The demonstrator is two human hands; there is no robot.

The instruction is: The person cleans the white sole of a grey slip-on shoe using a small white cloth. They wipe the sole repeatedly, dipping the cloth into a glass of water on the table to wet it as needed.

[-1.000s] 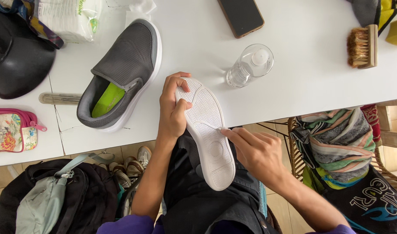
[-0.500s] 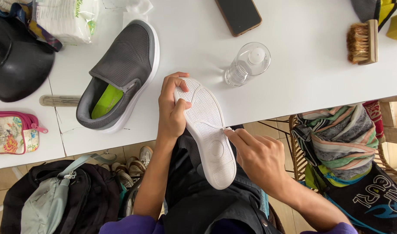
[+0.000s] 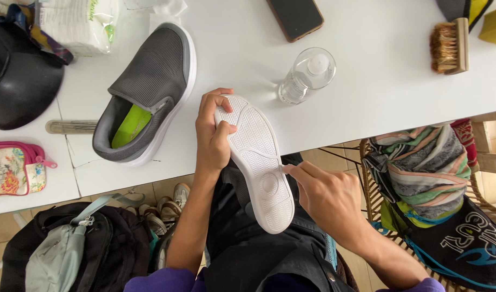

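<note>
Hands point(image 3: 215, 138) same grip; shoe point(image 3: 257, 162) maybe tilted slightly.

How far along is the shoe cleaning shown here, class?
Nothing looks finished. The grey shoe lies untouched on the white table, the brush unused. In hand: the left hand grips the upturned white sole while the right hand works its edge. That sole remains.

White-soled shoe point(image 3: 257, 162) held sole-up, over lap & table edge.
</note>
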